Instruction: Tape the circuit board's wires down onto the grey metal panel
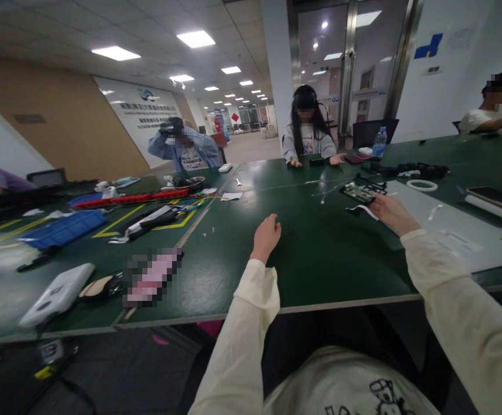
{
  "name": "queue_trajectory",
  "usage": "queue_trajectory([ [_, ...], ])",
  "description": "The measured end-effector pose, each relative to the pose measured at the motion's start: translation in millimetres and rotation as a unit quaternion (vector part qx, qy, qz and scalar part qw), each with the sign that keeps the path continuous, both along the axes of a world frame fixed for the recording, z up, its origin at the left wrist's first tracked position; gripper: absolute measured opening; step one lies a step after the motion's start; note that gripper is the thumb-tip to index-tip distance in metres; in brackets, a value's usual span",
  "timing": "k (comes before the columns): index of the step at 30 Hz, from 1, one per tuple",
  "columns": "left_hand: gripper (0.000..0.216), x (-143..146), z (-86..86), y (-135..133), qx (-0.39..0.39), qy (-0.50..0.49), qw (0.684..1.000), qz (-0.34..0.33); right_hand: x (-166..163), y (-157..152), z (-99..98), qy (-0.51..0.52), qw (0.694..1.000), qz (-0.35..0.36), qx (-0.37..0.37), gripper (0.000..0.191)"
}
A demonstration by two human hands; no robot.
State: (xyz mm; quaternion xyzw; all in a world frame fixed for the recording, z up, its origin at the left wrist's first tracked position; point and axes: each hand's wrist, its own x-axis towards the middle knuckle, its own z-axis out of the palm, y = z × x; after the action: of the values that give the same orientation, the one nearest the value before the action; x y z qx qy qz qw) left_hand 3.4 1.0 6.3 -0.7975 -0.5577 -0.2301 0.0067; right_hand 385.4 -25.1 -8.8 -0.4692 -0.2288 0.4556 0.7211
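My right hand [393, 212] reaches forward over the right side of the table, its fingers closed on the near edge of a green circuit board [358, 192]. A black-and-white strip [364, 211] hangs by the board, just under those fingers. Beneath that wrist lies a large grey sheet [471, 230]. My left hand [266, 235] hovers over or rests on the middle of the green table [320, 253]. Its fingers are curled together, and I see nothing in them. Thin white cables [323, 193] lie ahead of the board.
White tape roll [422, 185], black gear [415, 169] and a water bottle [379, 143] stand at the right. A blue tray [64, 226], a phone [155, 276] and a white device [58, 295] lie left. People sit across the table and at both sides.
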Motion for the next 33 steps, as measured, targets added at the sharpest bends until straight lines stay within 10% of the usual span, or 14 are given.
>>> queue_trajectory([
  [6, 0.028, 3, 1.9, 0, 0.087, -0.106, 0.990, -0.013, -81, -5, -14.5, -0.026, 0.965, 0.259, -0.009, 0.012],
  [11, 0.033, 11, -5.7, 4, 0.006, -0.216, 0.975, -0.045, -113, -17, -15.5, -0.094, 0.921, 0.378, -0.002, 0.024],
  [20, 0.046, 26, -20.0, 8, -0.244, -0.372, 0.884, -0.142, -119, -22, -15.9, -0.158, 0.898, 0.410, 0.009, 0.032],
  [33, 0.049, 16, -15.7, 16, -0.188, -0.459, 0.860, -0.121, -98, -27, -3.4, -0.424, 0.793, 0.438, 0.007, 0.044],
])
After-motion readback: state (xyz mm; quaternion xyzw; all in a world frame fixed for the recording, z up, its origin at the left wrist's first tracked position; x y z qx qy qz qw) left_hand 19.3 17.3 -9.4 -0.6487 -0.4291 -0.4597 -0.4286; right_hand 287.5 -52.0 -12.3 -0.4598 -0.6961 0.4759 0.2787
